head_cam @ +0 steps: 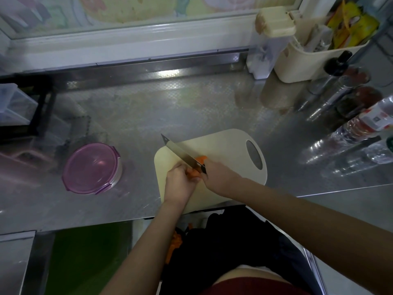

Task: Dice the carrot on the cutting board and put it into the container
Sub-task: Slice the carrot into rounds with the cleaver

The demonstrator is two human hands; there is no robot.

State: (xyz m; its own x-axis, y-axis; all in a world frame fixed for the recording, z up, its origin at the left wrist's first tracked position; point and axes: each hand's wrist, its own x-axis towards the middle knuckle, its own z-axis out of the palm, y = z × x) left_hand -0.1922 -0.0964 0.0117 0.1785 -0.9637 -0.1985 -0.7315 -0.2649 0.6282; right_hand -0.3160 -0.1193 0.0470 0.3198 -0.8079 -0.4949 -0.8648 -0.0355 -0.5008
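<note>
Much of the carrot (195, 169) is hidden: its middle is covered by the knife (180, 151) blade and its near end by the curled fingers of the left hand (179, 181), so only two orange patches are seen, one beyond the blade and one between the two hands. Whether any cut pieces already lie on the board cannot be made out. The knife handle is almost wholly concealed inside the right hand (217, 176), which is closed around it; only a dark sliver of it is seen at the thumb. The left hand is closed down on the carrot, pinning it to the cutting board (225, 145), a cream board with an oval handle hole at its far right. The blade is laid across the carrot, its tip pointing away and to the left, past the board's edge. The container (92, 168) is set well apart to the left on the steel counter (148, 103), with its translucent purple lid on; its contents cannot be seen.
</note>
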